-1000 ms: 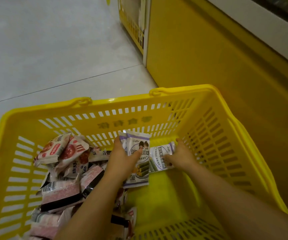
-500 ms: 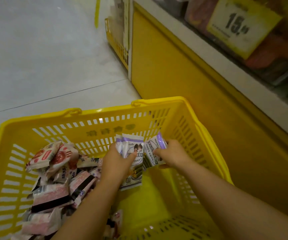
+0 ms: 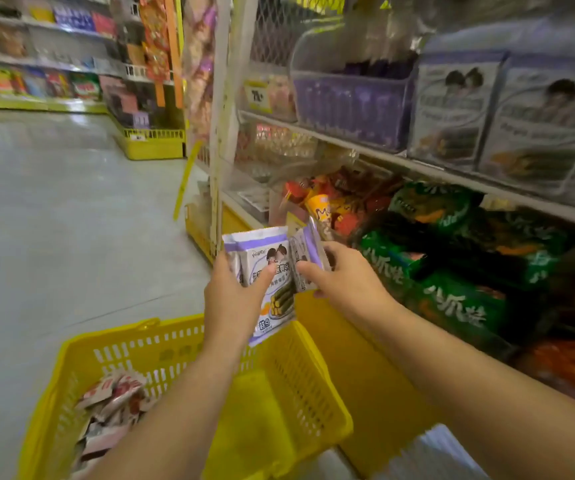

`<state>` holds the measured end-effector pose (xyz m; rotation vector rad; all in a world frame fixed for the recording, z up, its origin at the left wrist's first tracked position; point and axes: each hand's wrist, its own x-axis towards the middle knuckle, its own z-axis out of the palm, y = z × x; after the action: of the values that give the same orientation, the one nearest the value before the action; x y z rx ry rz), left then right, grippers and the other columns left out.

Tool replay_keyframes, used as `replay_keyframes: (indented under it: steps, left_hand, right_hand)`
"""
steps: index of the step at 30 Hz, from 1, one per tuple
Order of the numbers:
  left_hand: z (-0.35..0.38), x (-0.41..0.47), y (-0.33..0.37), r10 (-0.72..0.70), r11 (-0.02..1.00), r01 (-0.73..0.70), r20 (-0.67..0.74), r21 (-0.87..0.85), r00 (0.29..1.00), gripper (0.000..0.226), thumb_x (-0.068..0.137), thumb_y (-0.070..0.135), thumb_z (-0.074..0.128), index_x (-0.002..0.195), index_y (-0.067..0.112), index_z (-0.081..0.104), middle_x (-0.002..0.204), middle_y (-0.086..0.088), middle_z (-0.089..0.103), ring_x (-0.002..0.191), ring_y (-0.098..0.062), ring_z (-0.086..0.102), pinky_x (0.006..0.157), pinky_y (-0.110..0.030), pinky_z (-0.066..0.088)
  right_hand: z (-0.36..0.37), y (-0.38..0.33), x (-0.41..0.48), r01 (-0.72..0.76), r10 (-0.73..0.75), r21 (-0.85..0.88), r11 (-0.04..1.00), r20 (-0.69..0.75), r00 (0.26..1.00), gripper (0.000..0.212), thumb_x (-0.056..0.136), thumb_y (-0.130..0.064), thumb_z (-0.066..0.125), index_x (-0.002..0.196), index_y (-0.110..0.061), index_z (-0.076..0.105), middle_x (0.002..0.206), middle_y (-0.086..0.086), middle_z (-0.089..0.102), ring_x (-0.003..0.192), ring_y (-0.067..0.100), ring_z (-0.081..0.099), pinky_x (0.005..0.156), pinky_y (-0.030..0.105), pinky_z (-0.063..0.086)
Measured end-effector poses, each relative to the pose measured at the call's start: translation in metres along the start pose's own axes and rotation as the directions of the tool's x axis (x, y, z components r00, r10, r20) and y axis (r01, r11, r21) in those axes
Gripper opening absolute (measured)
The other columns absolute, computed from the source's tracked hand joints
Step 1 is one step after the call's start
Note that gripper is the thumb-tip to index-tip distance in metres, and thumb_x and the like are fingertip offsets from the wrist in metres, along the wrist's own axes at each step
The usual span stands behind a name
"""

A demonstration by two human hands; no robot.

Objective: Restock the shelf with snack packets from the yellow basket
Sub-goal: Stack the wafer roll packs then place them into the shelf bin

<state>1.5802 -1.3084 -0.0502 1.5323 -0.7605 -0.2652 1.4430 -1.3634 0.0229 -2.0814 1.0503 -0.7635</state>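
**Both hands hold purple-and-white packets [image 3: 272,271] before the shelf [image 3: 417,164]**

The left hand [image 3: 234,299] grips a fanned stack of them above the yellow basket [image 3: 300,375]. They show a cartoon couple and Chinese print, too blurred to read. The right hand [image 3: 345,282] pinches a single packet [image 3: 305,247] just beside the stack. Matching display boxes [image 3: 452,112] stand on the shelf.

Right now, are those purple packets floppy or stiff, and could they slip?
Probably bendy, not limp: the purple packets are thin pouches, yet their tops stand up above the left hand. Likely light, since one hand pinches several. Maybe slippery: the wrappers look glossy, so a loose grip could let one slide.
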Motion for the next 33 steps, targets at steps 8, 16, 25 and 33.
replay_keyframes:
  steps: [8, 16, 25, 33]
  left_hand:
    - [0.003, -0.025, 0.164, 0.302, 0.93, -0.304, -0.046, -0.206, 0.952, 0.037, 0.08, 0.041, 0.074, 0.109, 0.029, 0.055, 0.088, 0.03, 0.062, 0.076, 0.022, 0.056, 0.059, -0.003, 0.042]
    - [0.027, -0.054, 0.276, 0.521, 0.804, -0.505, -0.036, -0.316, 0.853, 0.04, 0.081, 0.037, 0.073, 0.115, 0.027, 0.055, 0.094, 0.028, 0.064, 0.083, 0.018, 0.058, 0.062, -0.001, 0.041]
    - [0.06, -0.048, 0.321, 0.608, 0.766, -0.575, 0.036, -0.289, 0.793, 0.067, 0.08, 0.038, 0.074, 0.138, 0.02, 0.044, 0.126, 0.007, 0.062, 0.113, -0.01, 0.06, 0.091, -0.039, 0.053]
    - [0.071, -0.021, 0.339, 0.698, 0.658, -0.681, -0.08, -0.322, 0.712, 0.072, 0.074, 0.053, 0.067, 0.134, 0.018, 0.047, 0.121, 0.006, 0.064, 0.11, -0.008, 0.061, 0.084, -0.012, 0.048]
  right_hand:
    - [-0.132, -0.089, -0.062, 0.313, -0.287, 0.106, 0.944, -0.208, 0.935, 0.019, 0.094, -0.022, 0.058, 0.107, -0.035, 0.064, 0.097, -0.014, 0.072, 0.085, 0.004, 0.068, 0.072, 0.019, 0.056]
    - [-0.259, -0.129, -0.111, 0.436, -0.504, -0.256, 0.863, -0.361, 0.785, 0.031, 0.089, -0.015, 0.065, 0.111, -0.037, 0.063, 0.096, -0.021, 0.07, 0.091, -0.002, 0.063, 0.08, 0.011, 0.044]
    - [-0.35, -0.108, -0.102, 0.159, -0.579, -0.69, 0.707, -0.435, 0.689, 0.034, 0.084, -0.007, 0.068, 0.117, -0.016, 0.068, 0.109, 0.002, 0.072, 0.103, 0.023, 0.064, 0.086, 0.034, 0.05]
    - [-0.377, -0.092, -0.042, -0.103, -0.446, -0.765, 0.636, -0.472, 0.76, 0.024, 0.09, -0.018, 0.061, 0.113, -0.021, 0.065, 0.105, 0.006, 0.07, 0.098, 0.031, 0.063, 0.083, 0.045, 0.052]
